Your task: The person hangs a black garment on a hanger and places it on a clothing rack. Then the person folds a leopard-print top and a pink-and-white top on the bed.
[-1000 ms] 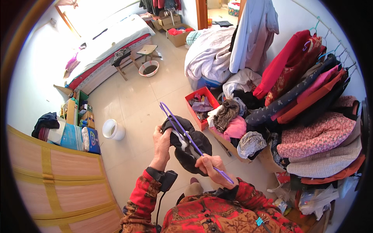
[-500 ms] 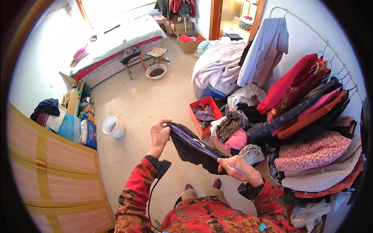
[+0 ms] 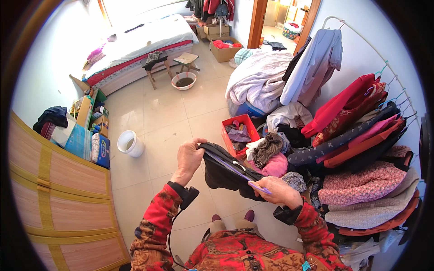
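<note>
A black garment (image 3: 228, 178), which looks like trousers, hangs between my two hands above the floor in the middle of the view. Along its upper edge runs a thin purple hanger (image 3: 226, 163), partly hidden in the cloth. My left hand (image 3: 190, 159) is closed on the garment's upper left corner. At the other end, my right hand (image 3: 278, 189) pinches the garment's right side together with the hanger, whose purple tip shows beside the thumb. A small white patch shows at the cloth's inner edge.
Clothes on hangers (image 3: 357, 131) fill a rail at the right. Near them are a red box (image 3: 255, 128) and heaped clothes (image 3: 275, 165). A white bucket (image 3: 131, 144) stands on the floor at left, by a wooden cabinet (image 3: 68, 194). A basin (image 3: 184, 86) and stools lie farther off.
Less of the purple hanger sticks out past my right hand, and its tip is now close to the fingers. My left hand has shifted slightly right with the garment.
</note>
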Demonstrator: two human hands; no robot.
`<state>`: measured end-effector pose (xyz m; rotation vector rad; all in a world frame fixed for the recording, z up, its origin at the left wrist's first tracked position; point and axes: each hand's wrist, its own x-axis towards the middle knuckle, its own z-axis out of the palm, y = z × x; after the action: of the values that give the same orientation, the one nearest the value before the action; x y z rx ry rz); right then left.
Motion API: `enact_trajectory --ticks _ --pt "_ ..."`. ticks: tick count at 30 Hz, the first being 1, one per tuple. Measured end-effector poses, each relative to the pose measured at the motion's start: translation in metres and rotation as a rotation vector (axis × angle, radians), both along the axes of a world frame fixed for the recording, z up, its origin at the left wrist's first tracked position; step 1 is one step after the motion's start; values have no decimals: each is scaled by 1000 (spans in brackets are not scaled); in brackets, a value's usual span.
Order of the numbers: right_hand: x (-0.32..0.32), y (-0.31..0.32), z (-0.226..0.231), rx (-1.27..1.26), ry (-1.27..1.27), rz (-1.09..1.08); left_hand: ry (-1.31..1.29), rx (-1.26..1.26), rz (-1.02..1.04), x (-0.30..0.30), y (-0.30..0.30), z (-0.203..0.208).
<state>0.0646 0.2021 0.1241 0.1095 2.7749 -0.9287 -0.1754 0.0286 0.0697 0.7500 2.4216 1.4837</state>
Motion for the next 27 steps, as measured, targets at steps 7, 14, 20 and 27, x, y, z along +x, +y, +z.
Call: enact_trajectory --ticks 7,14,20,27 --pt "-33 6 -2 153 -241 9 320 -78 -78 20 6 11" --pt "-48 5 -13 -373 -148 -194 300 48 -211 53 14 3" --pt "-51 14 -8 -627 44 -374 239 279 -336 70 6 -1" --pt "-49 30 12 -680 34 -441 316 216 -5 17 -3 -25"
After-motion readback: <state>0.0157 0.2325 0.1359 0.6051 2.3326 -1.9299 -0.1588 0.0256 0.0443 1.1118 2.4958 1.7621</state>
